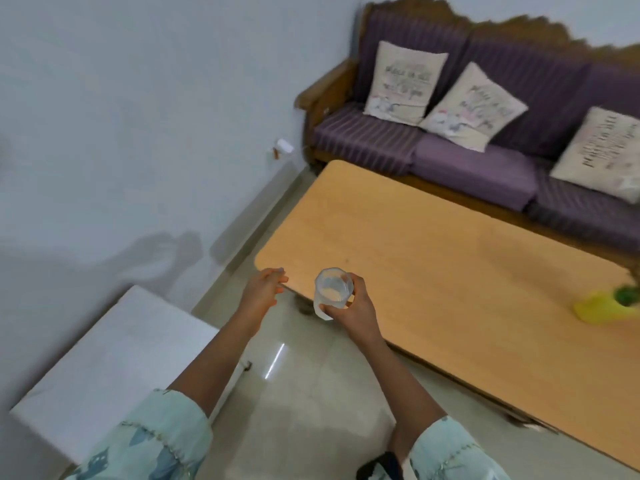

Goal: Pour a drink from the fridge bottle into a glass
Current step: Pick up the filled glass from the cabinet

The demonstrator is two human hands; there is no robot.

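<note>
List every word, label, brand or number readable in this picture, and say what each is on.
Nothing here reads clearly.
On the left cushion: dark printed lettering, too blurred to read.
On the middle cushion: lettering, also too blurred.
On the right cushion: several lines of lettering, too blurred.
On the glass in the right hand: no label visible.

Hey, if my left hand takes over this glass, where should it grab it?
Wrap the side wall of the glass, coming from its left. That side looks mostly bare and faces the left hand, while the right hand wraps the right side. Keep off the open rim, which faces up.
</note>
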